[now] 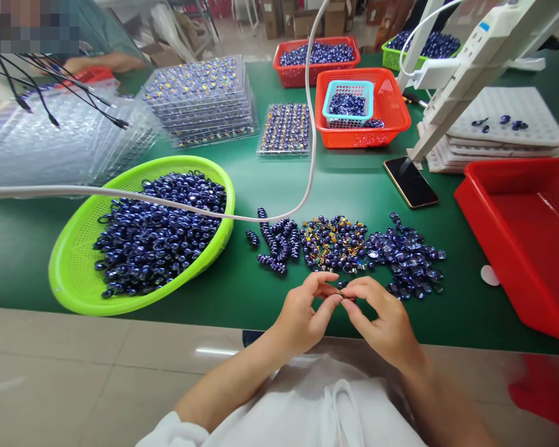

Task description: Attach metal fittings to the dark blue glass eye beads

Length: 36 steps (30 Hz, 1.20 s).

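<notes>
From my remote view, I have the left hand (304, 313) and the right hand (384, 320) near together, at the front edge of the green desk (354, 174). The fingers of both are pinching one small dark piece (347, 297) between them; it is mostly covered, so I cannot tell its exact shape. Just beyond the fingers lies a pile of blue pieces with orange parts (333, 243). To the right of this pile I see loose shiny blue pieces (414, 261), and to its left, short rows of dark pieces (281, 242). Further left stands a lime-green basket (77, 239), holding many dark blue looped pieces (163, 230). On the right side are a phone (410, 182), a white disc (489, 275) and a large red tray (494, 211).
</notes>
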Tool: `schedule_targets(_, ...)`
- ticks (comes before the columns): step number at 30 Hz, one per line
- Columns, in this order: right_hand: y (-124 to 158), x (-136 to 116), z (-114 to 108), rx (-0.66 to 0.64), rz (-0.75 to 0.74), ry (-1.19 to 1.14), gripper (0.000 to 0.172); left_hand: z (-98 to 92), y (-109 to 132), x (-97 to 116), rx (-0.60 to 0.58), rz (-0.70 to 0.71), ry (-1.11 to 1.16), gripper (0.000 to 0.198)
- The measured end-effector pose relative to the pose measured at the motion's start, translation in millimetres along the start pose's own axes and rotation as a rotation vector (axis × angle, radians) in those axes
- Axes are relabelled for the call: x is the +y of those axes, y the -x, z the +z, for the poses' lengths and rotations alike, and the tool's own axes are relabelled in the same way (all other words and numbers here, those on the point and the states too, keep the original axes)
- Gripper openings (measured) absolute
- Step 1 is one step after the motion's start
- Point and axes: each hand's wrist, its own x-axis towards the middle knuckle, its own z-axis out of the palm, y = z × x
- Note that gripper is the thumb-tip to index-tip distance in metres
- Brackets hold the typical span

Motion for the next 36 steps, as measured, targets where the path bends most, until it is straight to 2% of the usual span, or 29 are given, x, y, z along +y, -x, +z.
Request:
schedule_targets(5, 1, -4, -8, -0.145, 0.067, -0.063, 0.017, -5.8, 4, -3, -0.076, 0.103, -0.085, 0.021)
schedule_targets(11, -1, -5, -7, -0.250, 0.050, -0.123, 0.015, -14.8, 12, -10, -0.150, -0.013, 0.022, 0.015)
schedule_targets(14, -3, -5, -3, -0.231, 0.031, -0.082, 0.015, -24.1, 12, -11, -0.146, 0.015, -0.065, 0.012)
schedule_targets(18, -4, -5, -2, -0.163, 0.025, -0.028, 0.013, -46.4, -7, -15, 0.092, 0.319, -0.452, 0.015)
schedule_targets(20, -3, -5, -2, -0.146, 0.021, -0.012, 0.012, -58.1, -23, -21, 0.160, 0.401, -0.669, 0.020)
schedule_targets(22, -3, -5, -2, -0.139, 0.009, -0.002, 0.012, -67.2, -40, -27, 0.114, 0.423, -0.838, 0.021)
schedule_targets(24, -3, -5, -1, -0.132, -0.001, 0.004, 0.013, -72.5, -53, -32, 0.018, 0.431, -0.948, 0.018)
schedule_targets(28, -1, -2, 1, -0.122, 0.015, 0.005, 0.013, -75.4, -61, -32, -0.101, 0.429, -1.067, 0.016)
schedule_targets(31, -1, 0, 1, -0.123, 0.032, -0.006, 0.013, -76.4, -58, -28, -0.095, 0.443, -1.055, 0.016)
schedule_targets(36, -1, 0, -2, -0.128, 0.046, -0.024, 0.012, -76.8, -49, -27, 0.012, 0.449, -0.967, 0.015)
